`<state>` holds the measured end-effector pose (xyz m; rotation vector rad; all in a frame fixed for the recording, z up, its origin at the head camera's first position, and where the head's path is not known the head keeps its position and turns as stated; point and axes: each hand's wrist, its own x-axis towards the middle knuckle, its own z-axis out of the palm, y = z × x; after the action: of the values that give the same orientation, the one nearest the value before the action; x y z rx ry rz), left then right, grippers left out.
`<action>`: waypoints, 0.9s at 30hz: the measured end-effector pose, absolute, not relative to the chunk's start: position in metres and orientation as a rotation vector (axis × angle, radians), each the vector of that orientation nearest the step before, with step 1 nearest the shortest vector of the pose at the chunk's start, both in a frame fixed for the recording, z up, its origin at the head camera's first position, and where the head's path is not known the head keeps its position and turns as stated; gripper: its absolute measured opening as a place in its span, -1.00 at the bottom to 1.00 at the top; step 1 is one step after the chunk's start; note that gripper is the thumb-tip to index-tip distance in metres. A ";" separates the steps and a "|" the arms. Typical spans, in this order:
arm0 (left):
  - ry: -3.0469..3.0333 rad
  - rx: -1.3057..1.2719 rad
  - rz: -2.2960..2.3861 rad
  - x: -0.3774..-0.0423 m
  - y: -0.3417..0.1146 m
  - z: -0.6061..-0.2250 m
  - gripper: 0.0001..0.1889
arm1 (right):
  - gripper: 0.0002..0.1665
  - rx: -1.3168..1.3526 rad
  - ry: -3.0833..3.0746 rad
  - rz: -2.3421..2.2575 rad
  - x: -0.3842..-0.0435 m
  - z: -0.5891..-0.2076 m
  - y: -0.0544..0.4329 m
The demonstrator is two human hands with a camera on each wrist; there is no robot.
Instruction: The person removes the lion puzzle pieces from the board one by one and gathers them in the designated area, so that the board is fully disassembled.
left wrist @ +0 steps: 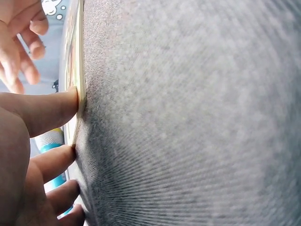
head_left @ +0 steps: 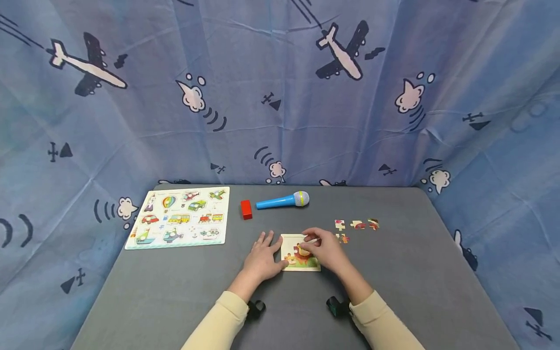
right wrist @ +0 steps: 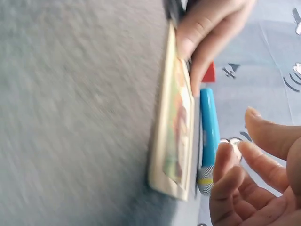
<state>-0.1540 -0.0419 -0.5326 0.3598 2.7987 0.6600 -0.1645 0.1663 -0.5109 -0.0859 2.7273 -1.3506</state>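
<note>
A small square jigsaw puzzle in a pale wooden frame (head_left: 286, 240) lies on the table, partly filled with a picture of an animal on grass. Spread beside its left edge, my left hand (head_left: 261, 260) presses the frame with its thumb (left wrist: 51, 108), the other fingers reaching down to the table. Over the puzzle's right side hovers my right hand (head_left: 327, 249). Its thumb and bent fingers (right wrist: 263, 165) stand apart, and no piece shows between them in the right wrist view. Several loose puzzle pieces (head_left: 358, 224) lie beyond the right hand.
A blue toy microphone (head_left: 280, 201) and a red block (head_left: 246, 209) lie behind the puzzle. At the back left is a white vehicle puzzle board (head_left: 159, 233). A blue curtain (head_left: 245, 146) hangs along the grey table's back and sides.
</note>
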 end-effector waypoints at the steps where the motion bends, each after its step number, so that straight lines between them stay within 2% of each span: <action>1: 2.802 0.361 0.657 -0.154 -0.042 -0.532 -0.22 | -0.57 -0.083 2.733 -1.329 -0.165 -0.513 0.163; 8: 2.814 0.381 0.647 -0.155 -0.043 -0.531 -0.23 | -0.55 -0.039 2.803 -1.115 -0.165 -0.523 0.147; 15: 2.812 0.371 0.636 -0.153 -0.041 -0.532 -0.22 | -0.61 -0.077 2.882 -0.917 -0.164 -0.527 0.141; 27: 2.814 0.355 0.633 -0.153 -0.042 -0.532 -0.22 | -0.62 -0.047 2.859 -0.974 -0.165 -0.530 0.140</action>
<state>-0.1530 -0.0419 -0.5319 0.3552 2.8137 0.6331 -0.1653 0.1400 -0.5298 -0.0471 2.8594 -0.9736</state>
